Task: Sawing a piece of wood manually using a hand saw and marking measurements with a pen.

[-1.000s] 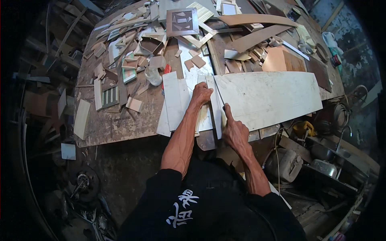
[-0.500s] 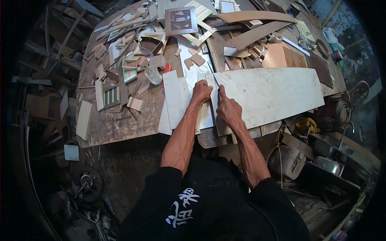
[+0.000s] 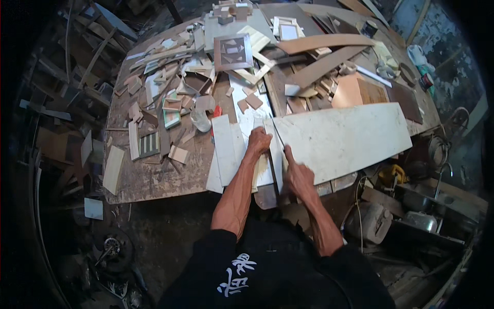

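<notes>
So the board lies flat across the front of the surface, wide and pale, with its near right corner seemingly poking out past the edge. My right hand has its fingers wrapped round a thin dark tool, index stretched along it, right by the board's left end. It's a bit blurry there, so I can't make out the tip properly. My left hand is curled up with its knuckles on top, just beside a narrow pale strip; can't tell whether those fingers pinch anything or only press down.

Handling-wise, I'd guess the board is light for its size and stiffish, maybe a little bendy over its length. That smooth, scuffed face could skid, so firm pressure near the left end makes sense. For lifting, I'd grab both long edges around the middle. Corners look chippable to me.
</notes>
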Available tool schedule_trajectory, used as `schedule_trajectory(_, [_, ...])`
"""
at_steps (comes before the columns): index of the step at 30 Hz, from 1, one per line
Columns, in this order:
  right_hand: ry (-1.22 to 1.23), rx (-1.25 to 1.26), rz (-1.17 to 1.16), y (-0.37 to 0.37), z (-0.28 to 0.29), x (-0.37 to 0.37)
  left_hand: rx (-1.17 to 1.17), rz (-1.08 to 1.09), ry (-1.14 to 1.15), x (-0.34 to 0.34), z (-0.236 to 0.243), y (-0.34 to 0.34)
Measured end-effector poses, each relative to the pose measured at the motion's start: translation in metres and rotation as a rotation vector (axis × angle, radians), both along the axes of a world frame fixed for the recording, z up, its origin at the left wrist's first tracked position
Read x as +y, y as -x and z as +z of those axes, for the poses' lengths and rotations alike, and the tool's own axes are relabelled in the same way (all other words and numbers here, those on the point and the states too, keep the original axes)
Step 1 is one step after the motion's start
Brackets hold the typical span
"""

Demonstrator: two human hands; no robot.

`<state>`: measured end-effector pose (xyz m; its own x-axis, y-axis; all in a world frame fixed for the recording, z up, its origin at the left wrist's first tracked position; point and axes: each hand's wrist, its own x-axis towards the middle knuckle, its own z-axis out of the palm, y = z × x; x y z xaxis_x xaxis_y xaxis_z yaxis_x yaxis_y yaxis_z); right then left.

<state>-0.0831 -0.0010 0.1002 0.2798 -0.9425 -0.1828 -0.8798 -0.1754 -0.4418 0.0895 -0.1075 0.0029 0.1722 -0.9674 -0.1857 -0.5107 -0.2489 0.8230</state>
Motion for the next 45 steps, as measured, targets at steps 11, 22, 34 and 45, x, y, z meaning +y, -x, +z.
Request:
schedule_trajectory(11, [-0.076,0.041,-0.026,0.009,0.021,0.006,-0.017,0.002,0.073,0.0,0.0,0.008])
schedule_trajectory(22, [-0.023,0.02,-0.012,0.011,0.022,0.003,-0.028,-0.024,0.043,-0.003,-0.004,0.01])
schedule_trajectory(34, [-0.077,0.017,-0.024,0.014,0.017,0.001,-0.024,-0.013,0.037,-0.007,-0.004,0.013])
schedule_trajectory(45, [-0.062,-0.003,-0.031,0.012,0.007,0.001,-0.075,-0.044,0.058,-0.001,-0.001,0.016])
